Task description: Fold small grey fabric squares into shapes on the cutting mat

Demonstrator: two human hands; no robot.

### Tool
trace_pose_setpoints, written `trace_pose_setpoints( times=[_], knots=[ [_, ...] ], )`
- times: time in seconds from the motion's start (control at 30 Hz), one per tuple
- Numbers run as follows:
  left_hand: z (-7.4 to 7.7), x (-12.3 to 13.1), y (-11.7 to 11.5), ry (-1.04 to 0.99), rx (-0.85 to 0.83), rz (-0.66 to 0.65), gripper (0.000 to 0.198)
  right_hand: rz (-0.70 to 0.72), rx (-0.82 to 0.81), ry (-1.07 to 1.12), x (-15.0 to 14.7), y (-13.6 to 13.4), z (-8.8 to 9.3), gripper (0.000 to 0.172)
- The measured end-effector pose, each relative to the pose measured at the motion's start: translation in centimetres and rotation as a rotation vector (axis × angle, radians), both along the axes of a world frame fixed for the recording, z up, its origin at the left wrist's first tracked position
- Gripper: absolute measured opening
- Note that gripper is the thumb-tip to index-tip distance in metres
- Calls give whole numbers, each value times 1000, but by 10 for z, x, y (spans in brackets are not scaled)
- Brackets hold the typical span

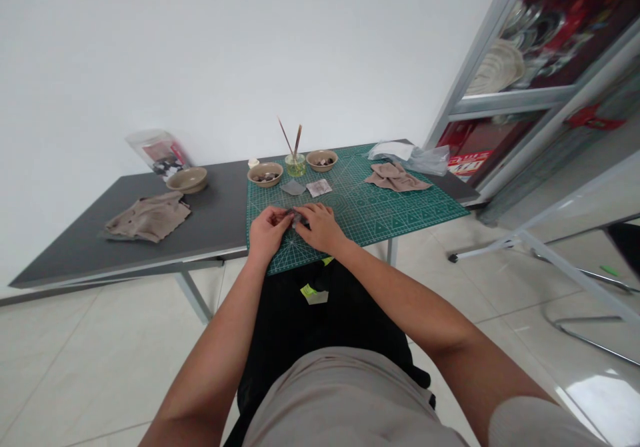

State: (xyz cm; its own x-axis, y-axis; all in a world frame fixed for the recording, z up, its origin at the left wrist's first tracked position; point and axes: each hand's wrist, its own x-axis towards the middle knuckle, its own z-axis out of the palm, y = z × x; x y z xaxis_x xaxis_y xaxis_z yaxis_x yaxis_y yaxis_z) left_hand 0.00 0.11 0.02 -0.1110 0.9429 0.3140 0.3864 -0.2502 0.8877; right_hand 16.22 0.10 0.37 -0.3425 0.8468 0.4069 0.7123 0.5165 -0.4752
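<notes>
Close to the front edge of the green cutting mat (360, 215), my two hands meet over a small dark grey piece (296, 219); its exact kind does not show. My left hand (267, 233) pinches it from the left with thumb and fingertips. From the right, my right hand (321, 228) closes its fingers on the same piece and covers part of it. Just behind the hands lie a grey square sheet (293, 187) and a whitish, smudged square (319, 187).
Two tan bowls (251, 176) (313, 166) hold small dark pieces. Between them stands a glass jar (295, 167) with two brushes. A brown cloth (397, 179) and plastic bag (430, 160) lie right; another cloth (150, 217), a bowl (187, 181) and a clear package (159, 152) left.
</notes>
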Motion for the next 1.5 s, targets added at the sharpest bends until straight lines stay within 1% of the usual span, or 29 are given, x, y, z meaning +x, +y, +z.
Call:
trace_pose_setpoints(
  times=[0.1, 0.2, 0.33, 0.4, 0.47, 0.6, 0.73, 0.8, 0.93, 1.0, 1.13, 1.33, 1.5],
  knots=[
    [0, 1, -2, 112, 46, 37, 15, 10, -59, 186, -9, 4, 1, 32],
    [1, 4, -3, 270, 58, 1, 9, 22, -157, 348, -12, 7, 0, 26],
    [2, 8, -2, 515, 93, -47, 12, -15, -205, 438, -1, 11, -3, 21],
    [1, 9, 0, 600, 132, -94, 13, -38, -193, 403, 8, 13, -3, 23],
    [0, 9, 2, 641, 175, -135, 14, -34, -156, 278, 16, 15, -4, 21],
    [-5, 9, 5, 670, 217, -115, 17, 6, -40, -25, 23, 15, -4, 15],
    [-7, 11, 6, 689, 225, -107, 19, 76, 19, -152, 26, 14, -3, 21],
    [-8, 12, 7, 687, 235, -110, 20, 73, 17, -171, 28, 16, -2, 21],
    [-8, 13, 10, 737, 222, -120, 22, 16, 22, -171, 25, 21, -5, 21],
    [-8, 13, 11, 766, 219, -113, 23, 28, 44, -179, 23, 23, -7, 21],
    [-7, 12, 12, 773, 217, -111, 23, 98, 58, -206, 27, 25, -7, 20],
    [-4, 14, 11, 773, 199, -117, 22, 20, 42, -223, 23, 25, -2, 21],
    [-3, 15, 8, 739, 194, -100, 20, 75, 34, -237, 25, 24, 1, 20]
  ],
)
